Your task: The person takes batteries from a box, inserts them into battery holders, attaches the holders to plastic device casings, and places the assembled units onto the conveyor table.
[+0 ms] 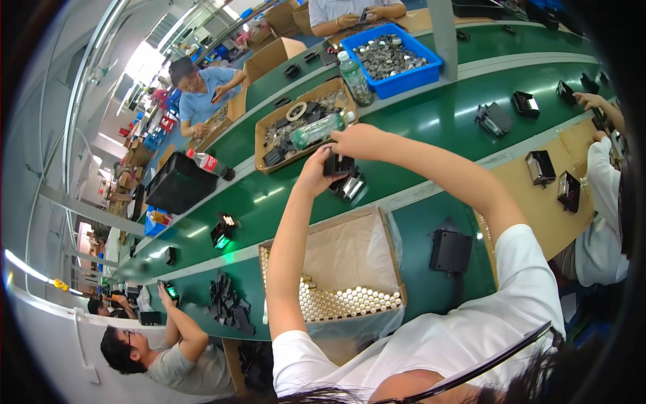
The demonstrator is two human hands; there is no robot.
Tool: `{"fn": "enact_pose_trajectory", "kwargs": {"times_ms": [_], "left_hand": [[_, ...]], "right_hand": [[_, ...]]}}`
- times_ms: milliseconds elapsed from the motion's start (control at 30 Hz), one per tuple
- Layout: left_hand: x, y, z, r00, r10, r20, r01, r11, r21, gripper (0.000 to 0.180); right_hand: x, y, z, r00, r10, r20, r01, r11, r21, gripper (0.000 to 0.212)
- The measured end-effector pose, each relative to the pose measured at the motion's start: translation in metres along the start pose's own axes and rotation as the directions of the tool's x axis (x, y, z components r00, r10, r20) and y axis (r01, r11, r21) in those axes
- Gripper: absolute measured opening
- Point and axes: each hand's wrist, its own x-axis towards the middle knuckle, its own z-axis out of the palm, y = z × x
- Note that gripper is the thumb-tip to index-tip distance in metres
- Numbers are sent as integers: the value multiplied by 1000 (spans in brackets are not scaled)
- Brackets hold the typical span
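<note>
where both hands (pixel 313 172) (pixel 358 141) meet, black box (pixel 338 165) between them

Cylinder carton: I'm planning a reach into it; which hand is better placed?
Probably the right hand: the left hand holds the black box, while the right seems only to touch it.

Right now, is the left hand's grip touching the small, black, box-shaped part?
Touching. The head view shows the left hand's grip closed against the left side of the small, black, box-shaped part, no gap visible.
</note>
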Motion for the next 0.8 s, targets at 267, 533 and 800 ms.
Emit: {"fn": "enact_pose_trajectory", "kwargs": {"times_ms": [267, 533, 800], "left_hand": [[13, -20, 54, 993, 28, -115, -48, 984, -173, 40], [39, -46, 76, 922, 204, -329, -183, 978, 96, 42], [34, -52, 70, 902, 243, -356, -232, 970, 74, 51]], "right_hand": [[-23, 37, 17, 967, -101, -232, 154, 963, 223, 11], [-68, 39, 40, 913, 382, -141, -210, 738, 641, 27], [-70, 13, -12, 946, 301, 120, -324, 851, 414, 23]]}}
